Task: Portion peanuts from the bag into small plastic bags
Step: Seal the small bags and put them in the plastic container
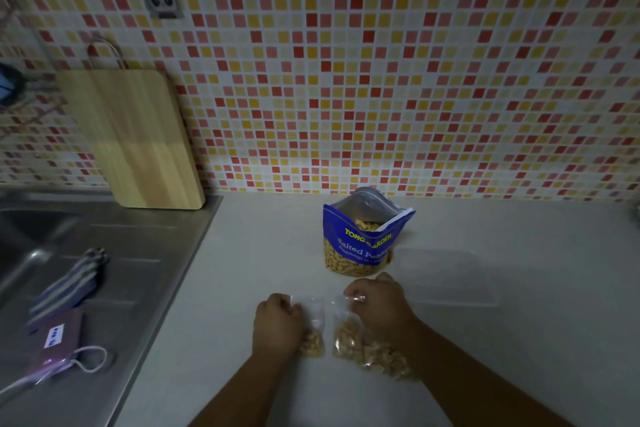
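Note:
A blue peanut bag [362, 239] stands open on the white counter [242, 270] near the tiled wall, with peanuts showing at its mouth. In front of it lie small clear plastic bags holding peanuts. My left hand [277, 322] is closed on the top of the left small bag [313, 340]. My right hand [379, 305] pinches the top of a second small bag [346, 336]. A third filled small bag [384, 359] lies partly under my right forearm. A flat stack of clear empty bags [446, 277] lies right of the peanut bag, faint against the counter.
A steel sink and drainboard [114, 270] fill the left side. On the drainboard lie a striped cloth [69, 288] and a small purple device [57, 343] with a cord. A wooden cutting board [135, 139] leans against the wall behind.

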`<control>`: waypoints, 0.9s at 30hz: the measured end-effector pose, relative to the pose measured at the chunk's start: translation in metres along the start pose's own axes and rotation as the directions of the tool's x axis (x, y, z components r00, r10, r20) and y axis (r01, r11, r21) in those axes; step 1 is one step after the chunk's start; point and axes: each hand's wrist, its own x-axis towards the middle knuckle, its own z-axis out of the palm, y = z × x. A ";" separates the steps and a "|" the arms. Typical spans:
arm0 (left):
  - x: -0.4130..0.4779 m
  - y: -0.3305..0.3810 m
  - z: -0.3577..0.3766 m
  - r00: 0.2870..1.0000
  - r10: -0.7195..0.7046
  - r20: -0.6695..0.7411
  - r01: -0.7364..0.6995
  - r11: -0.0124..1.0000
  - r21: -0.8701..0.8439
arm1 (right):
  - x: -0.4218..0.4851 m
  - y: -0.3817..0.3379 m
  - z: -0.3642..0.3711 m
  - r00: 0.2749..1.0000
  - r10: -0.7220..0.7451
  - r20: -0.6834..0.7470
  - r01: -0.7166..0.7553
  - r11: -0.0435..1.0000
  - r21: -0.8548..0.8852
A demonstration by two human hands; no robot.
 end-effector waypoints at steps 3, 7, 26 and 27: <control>-0.004 0.006 -0.007 0.987 0.163 -0.008 -0.163 0.985 0.052 | -0.008 -0.006 -0.008 1.000 0.021 -0.010 -0.020 0.987 0.158; -0.014 0.026 -0.016 0.911 0.350 0.219 -0.314 0.931 -0.184 | -0.016 -0.015 -0.017 0.999 -0.022 -0.048 0.033 0.970 0.239; -0.027 0.083 -0.060 0.746 0.663 -0.069 -0.639 0.682 -0.355 | -0.036 -0.071 -0.078 0.953 -0.169 -0.252 0.187 0.981 0.048; -0.027 0.083 -0.060 0.751 0.654 -0.086 -0.636 0.684 -0.356 | -0.036 -0.072 -0.080 0.956 -0.156 -0.248 0.177 0.982 0.068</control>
